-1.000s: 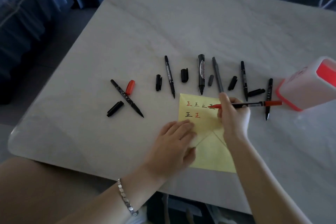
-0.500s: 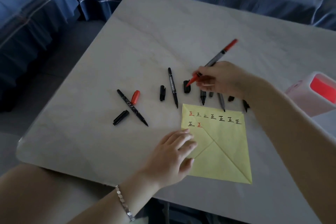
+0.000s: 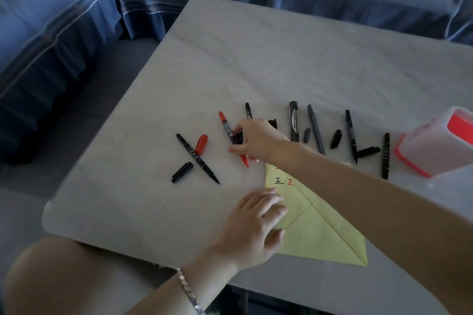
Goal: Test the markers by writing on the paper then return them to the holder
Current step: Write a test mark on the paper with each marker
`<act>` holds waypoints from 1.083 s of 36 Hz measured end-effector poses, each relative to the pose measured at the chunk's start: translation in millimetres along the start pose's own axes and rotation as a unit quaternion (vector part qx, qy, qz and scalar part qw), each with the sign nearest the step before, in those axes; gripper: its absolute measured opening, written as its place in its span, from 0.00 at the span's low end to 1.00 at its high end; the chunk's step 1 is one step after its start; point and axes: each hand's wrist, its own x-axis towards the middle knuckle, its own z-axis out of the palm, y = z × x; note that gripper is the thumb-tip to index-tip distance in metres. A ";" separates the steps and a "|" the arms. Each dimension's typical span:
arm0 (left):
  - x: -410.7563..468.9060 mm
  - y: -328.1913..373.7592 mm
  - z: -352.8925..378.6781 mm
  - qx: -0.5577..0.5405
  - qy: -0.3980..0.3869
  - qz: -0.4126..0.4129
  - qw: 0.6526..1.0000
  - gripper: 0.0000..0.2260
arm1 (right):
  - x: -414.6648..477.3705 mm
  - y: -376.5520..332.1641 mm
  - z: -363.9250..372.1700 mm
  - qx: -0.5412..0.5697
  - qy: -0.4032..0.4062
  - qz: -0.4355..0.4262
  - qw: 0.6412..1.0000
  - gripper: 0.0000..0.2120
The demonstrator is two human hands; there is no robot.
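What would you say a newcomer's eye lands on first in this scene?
Likely the yellow paper at the near edge of the table, bearing small characters and pressed flat by the left hand. Then the right hand pinching a red marker just beyond it, among black markers and loose caps. The pink holder sits far right.

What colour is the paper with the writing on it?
The paper is pale yellow, seen best in the head view.

You can read two handwritten 正 characters on the yellow paper [image 3: 320,233]: one black, one red just beside it. The print on the thick marker [image 3: 294,121] is too small to read.
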 end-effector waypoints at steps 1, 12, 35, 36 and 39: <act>0.2 -0.2 0.0 -0.001 0.002 0.000 1.000 0.13 | 0.7 0.8 -0.3 -0.007 0.009 -0.006 1.000 0.19; 0.0 -0.4 -0.8 0.002 0.000 0.002 1.000 0.14 | 5.2 33.4 -15.4 0.028 0.130 0.074 0.988 0.12; 0.8 1.4 -2.1 0.041 -0.025 0.004 0.999 0.14 | -99.2 71.8 -32.8 0.421 0.270 0.103 0.860 0.13; 1.1 2.2 -2.6 0.051 -0.030 0.004 0.998 0.14 | -108.8 77.0 -29.2 0.431 0.279 0.105 0.852 0.12; 3.0 6.5 -3.0 0.088 -0.038 0.007 0.995 0.16 | -129.5 88.0 -17.0 0.427 0.303 0.108 0.845 0.09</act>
